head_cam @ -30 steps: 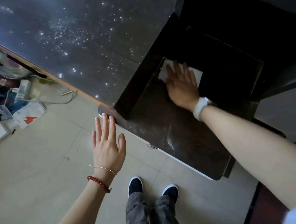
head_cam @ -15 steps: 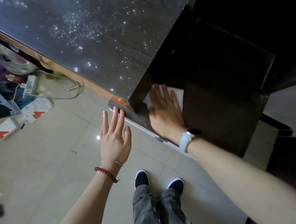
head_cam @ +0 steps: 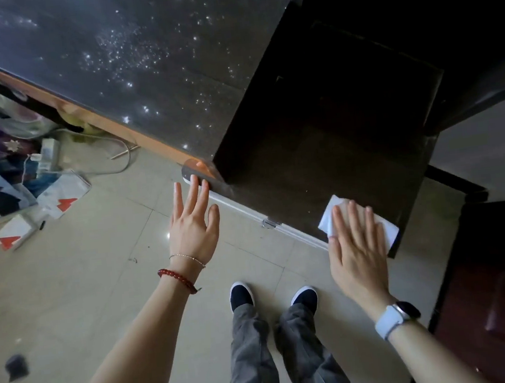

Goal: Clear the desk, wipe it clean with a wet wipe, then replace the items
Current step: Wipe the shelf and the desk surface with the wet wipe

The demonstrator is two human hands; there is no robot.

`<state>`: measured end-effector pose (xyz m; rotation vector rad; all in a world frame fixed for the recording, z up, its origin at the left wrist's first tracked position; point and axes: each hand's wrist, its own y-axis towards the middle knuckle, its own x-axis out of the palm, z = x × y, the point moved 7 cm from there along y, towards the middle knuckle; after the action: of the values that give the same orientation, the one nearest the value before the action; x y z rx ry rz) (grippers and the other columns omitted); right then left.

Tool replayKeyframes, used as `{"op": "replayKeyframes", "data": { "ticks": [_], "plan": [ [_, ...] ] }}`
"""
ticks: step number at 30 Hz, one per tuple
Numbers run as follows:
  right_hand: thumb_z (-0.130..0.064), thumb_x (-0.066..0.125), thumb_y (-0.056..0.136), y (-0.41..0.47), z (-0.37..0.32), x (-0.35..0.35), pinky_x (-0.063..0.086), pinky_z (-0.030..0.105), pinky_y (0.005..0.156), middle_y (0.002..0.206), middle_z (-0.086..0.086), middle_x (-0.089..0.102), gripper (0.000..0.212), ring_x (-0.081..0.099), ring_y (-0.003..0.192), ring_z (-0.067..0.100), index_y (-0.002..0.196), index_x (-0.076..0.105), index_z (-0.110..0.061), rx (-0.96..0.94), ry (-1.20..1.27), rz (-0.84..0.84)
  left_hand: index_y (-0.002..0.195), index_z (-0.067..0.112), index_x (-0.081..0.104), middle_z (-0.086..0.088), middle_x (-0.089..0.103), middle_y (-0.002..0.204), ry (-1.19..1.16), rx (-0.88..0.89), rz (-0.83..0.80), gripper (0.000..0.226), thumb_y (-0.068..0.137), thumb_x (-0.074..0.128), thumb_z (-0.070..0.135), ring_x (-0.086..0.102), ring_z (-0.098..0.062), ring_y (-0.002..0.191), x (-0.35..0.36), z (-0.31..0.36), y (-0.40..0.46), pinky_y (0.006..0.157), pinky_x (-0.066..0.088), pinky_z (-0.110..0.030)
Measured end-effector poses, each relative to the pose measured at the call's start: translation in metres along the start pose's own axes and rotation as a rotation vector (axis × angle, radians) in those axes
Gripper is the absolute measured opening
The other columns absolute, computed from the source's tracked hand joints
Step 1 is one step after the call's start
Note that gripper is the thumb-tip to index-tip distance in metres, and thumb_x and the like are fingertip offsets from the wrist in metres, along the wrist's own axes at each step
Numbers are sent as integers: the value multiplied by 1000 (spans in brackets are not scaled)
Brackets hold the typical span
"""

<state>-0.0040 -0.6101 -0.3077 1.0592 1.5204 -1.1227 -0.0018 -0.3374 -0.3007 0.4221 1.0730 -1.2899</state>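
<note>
Wet wipe: white, crumpled, on glossy dark desk | right hand fingers flat pressing | left hand fingers spread

The dark desk lies bare beyond the near corner, where the right hand presses flat on a white wipe. The left hand hovers with fingers spread just beside the desk's rounded corner, over bare floor tiles. Boxes and cables crowd the floor at the far left, well apart from both hands.
</note>
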Motion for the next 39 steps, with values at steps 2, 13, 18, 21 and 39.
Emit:
{"op": "replayKeyframes", "data": {
  "ticks": [2, 13, 18, 21, 39],
  "plan": [
    [-40, 13, 95, -6, 4, 0, 10, 47, 114, 153, 12, 20, 56, 10, 141, 34, 145, 19, -18, 196, 73, -2, 144, 22, 19, 3, 9, 154, 8, 12, -36, 57, 90, 21, 38, -10, -21, 141, -3, 1, 1, 115, 5, -39],
    [-21, 31, 92, 53, -180, 18, 18, 44, 109, 142, 15, 44, 46, 37, 133, 35, 133, 46, -6, 174, 205, 167, 145, 13, 12, -4, 2, 155, 19, 124, -116, 57, 95, 39, 14, -9, -23, 142, -47, -64, 17, 114, 2, -31],
    [-14, 29, 91, 54, -203, 19, 16, 42, 109, 139, 21, 45, 45, 40, 130, 37, 128, 48, 3, 323, 214, 263, 145, 13, 12, -3, 6, 155, -35, 138, -164, 58, 95, 40, 17, -5, -20, 143, -59, -94, 29, 114, 4, -30],
    [-12, 29, 91, 53, -204, 23, 12, 40, 111, 140, 21, 43, 46, 37, 132, 36, 131, 44, 3, 336, 216, 281, 145, 10, 14, -5, 10, 154, -60, 153, -180, 60, 93, 44, 15, -1, -22, 143, -60, -97, 37, 115, 6, -32],
    [-7, 43, 75, 76, -244, -1, 22, 32, 63, 114, 3, 63, 41, 38, 80, 22, 111, 61, -14, 130, -5, 310, 136, 5, 35, -13, 37, 141, -217, 130, -185, 50, 88, 50, 4, 37, -26, 129, -60, -111, 35, 98, 25, -19]
  ]
}}
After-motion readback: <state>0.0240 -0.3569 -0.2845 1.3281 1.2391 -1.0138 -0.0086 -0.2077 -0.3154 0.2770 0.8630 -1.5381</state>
